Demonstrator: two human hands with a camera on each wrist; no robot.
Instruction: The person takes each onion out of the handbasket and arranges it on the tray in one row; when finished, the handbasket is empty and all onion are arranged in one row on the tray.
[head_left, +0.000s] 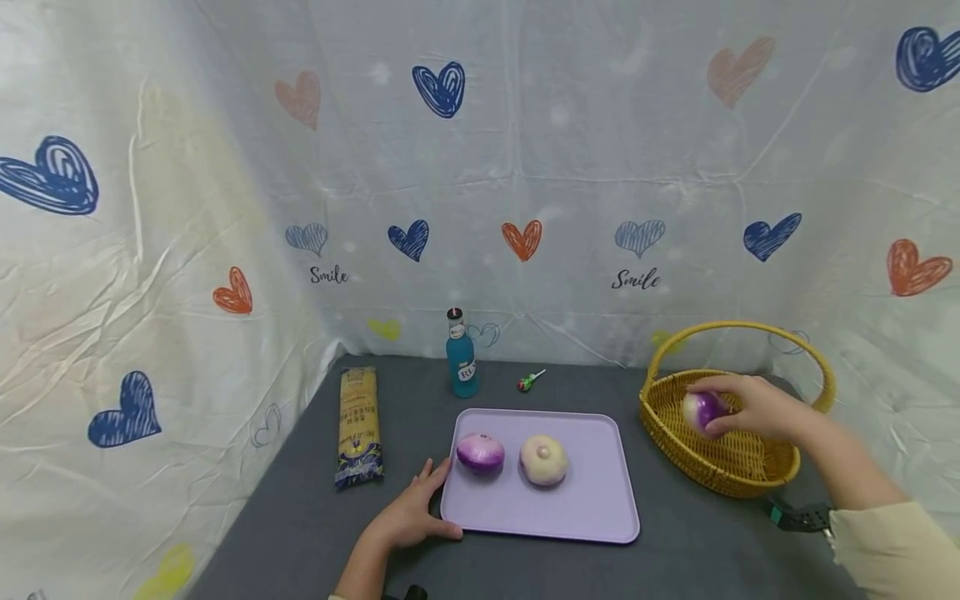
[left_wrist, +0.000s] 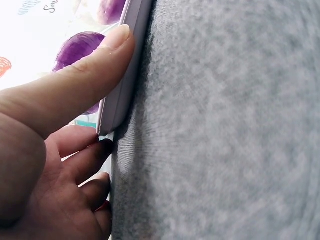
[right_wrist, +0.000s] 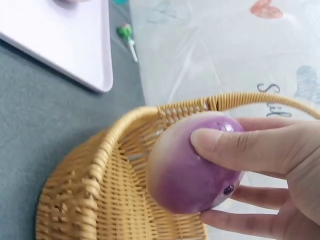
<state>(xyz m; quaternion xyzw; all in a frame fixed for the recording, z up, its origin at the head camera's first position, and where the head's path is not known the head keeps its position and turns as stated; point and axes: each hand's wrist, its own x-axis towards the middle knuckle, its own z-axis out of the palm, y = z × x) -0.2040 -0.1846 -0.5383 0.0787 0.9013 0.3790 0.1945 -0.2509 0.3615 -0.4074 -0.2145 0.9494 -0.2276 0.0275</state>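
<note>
My right hand (head_left: 761, 407) grips a purple-and-white turnip (head_left: 703, 412) over the yellow wicker basket (head_left: 678, 446). In the right wrist view the thumb presses the side of this turnip (right_wrist: 195, 165), with fingers behind it. My left hand (head_left: 411, 510) touches the near-left corner of the lilac tray (head_left: 592, 500), fingers spread along its left side and thumb at the front edge. In the left wrist view the thumb lies against the tray rim (left_wrist: 117, 107). Two more turnips sit on the tray: a purple one (head_left: 481, 453) and a pale one (head_left: 543, 460) with a nub facing up.
A pasta packet (head_left: 359, 425) lies left of the tray. Behind the tray stand a blue bottle (head_left: 461, 358) and, lying flat, a small lollipop (head_left: 529, 382). The basket's tall handle (head_left: 738, 326) arches above it. A dark strap (head_left: 798, 517) is near the right sleeve.
</note>
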